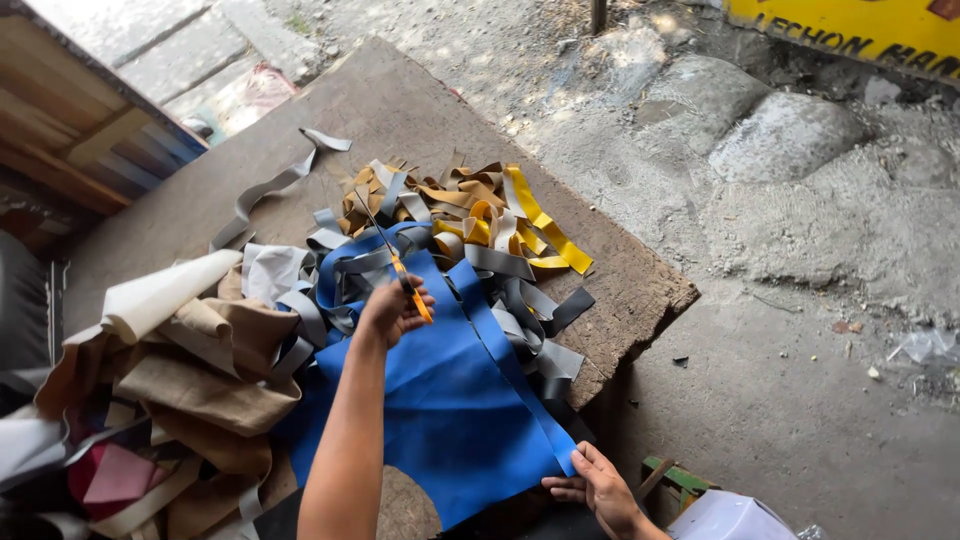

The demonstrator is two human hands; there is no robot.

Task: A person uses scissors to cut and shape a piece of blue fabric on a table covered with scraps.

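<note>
Scissors (392,258) with orange handles sit gripped in the left hand (392,308), over blue sheet (440,400). Right hand (600,488) pinches the sheet's corner at the board's (420,110) near edge.

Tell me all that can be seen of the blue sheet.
The blue sheet is a large, flat piece of thin, matte material, like synthetic leather. It lies on the brown board, its near edge hanging past the board's edge. A long strip is being cut from its right side and remains joined at the near end. The left hand works orange-handled scissors at its far edge; the right hand holds its near right corner. Strips and tan scraps border it.
</note>
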